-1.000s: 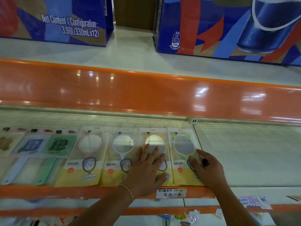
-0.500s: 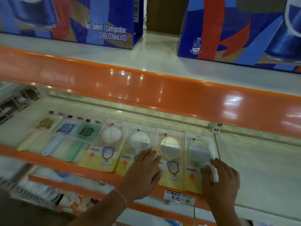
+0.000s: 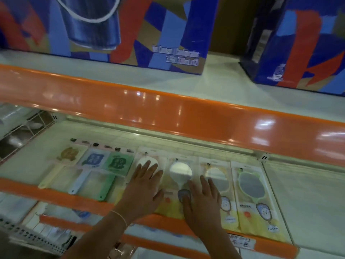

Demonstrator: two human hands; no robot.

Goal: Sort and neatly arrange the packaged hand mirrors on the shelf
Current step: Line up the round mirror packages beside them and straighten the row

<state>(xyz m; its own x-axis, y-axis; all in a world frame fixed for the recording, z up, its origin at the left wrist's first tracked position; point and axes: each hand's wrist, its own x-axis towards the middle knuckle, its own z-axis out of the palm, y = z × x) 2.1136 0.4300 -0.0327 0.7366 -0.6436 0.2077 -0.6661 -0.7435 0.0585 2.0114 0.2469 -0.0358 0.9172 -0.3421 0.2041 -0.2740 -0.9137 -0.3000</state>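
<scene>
While half a second ago both hands lay further right, now they have moved one pack to the left. The left hand [image 3: 144, 189] rests flat, fingers spread, on the pack with the white mirror [image 3: 149, 182], and grips nothing. The right hand [image 3: 202, 200] presses with straight fingers on the next pack [image 3: 180, 184], beside the third pack [image 3: 217, 186]. The green mirror pack [image 3: 255, 195] at the right end is now free. All packs lie in a row on the shelf [image 3: 308, 212], near three coloured mirrors [image 3: 93, 169] at the left
</scene>
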